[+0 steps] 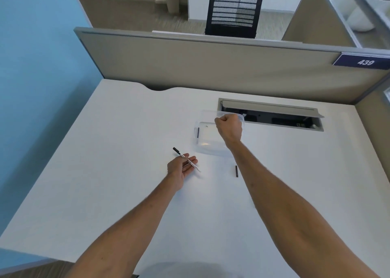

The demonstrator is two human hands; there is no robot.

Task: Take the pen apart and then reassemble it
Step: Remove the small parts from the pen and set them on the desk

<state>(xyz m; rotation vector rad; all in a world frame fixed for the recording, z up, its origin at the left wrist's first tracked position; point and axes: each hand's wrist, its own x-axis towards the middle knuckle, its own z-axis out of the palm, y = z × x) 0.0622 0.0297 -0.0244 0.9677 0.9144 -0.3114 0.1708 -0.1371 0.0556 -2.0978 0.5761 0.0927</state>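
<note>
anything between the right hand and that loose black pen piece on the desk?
Nothing visible. The black pen piece lies alone on bare desk, just left of the right forearm. The right hand is fisted over the clear container, farther back.

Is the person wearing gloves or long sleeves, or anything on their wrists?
No. Both the left hand and the right hand are bare, with no gloves. The forearms are uncovered as far as the picture shows, so no sleeves are visible. No watch, bracelet or ring shows.
</note>
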